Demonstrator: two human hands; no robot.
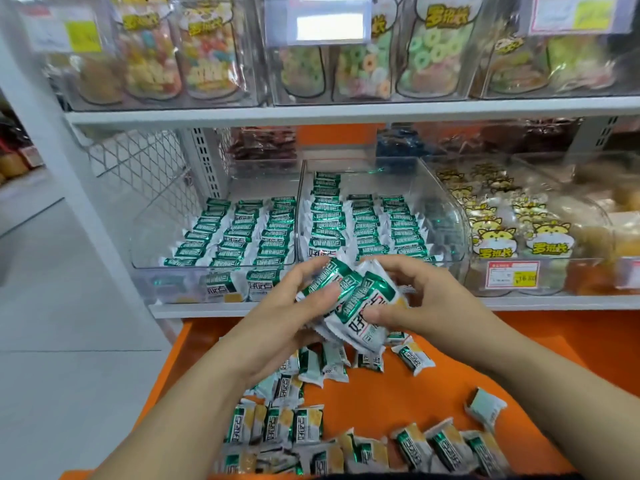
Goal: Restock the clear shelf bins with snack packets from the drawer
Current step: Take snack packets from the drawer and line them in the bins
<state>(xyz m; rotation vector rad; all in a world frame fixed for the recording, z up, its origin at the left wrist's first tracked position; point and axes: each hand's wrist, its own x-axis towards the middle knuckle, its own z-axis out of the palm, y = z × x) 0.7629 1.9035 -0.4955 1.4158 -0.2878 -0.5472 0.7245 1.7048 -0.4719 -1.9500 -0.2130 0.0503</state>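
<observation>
Orange sheet-metal drawer (398, 403) pulled open at the bottom of the view, with more than twenty small green-and-white foil snack packets (308, 429) lying loose on its floor, most along its near and left sides and one alone (485, 407) toward its right. Two bare forearms reach over the drawer. Above its far edge, the left hand (287, 323) and the right hand (426, 299) meet around a bundle of green-and-white packets (353, 306), at least three in number. The left hand's fingers curl under the bundle with the thumb pressed on top; the right hand pinches it from the other side, thumb on the front face and fingers over the upper edge. Beyond the drawer, on the white shelf directly above it, stand two clear plastic bins. The left clear bin (149, 244) holds three rows of the same packets; the right clear bin (446, 216) also holds three rows, stacked higher. Farther right of the drawer, a third clear bin (557, 271) holds yellow cat-printed packets behind a red-and-white price tag (512, 275). Highest above the drawer, clear bags of ring-shaped sweets (429, 50) fill the top shelf.
</observation>
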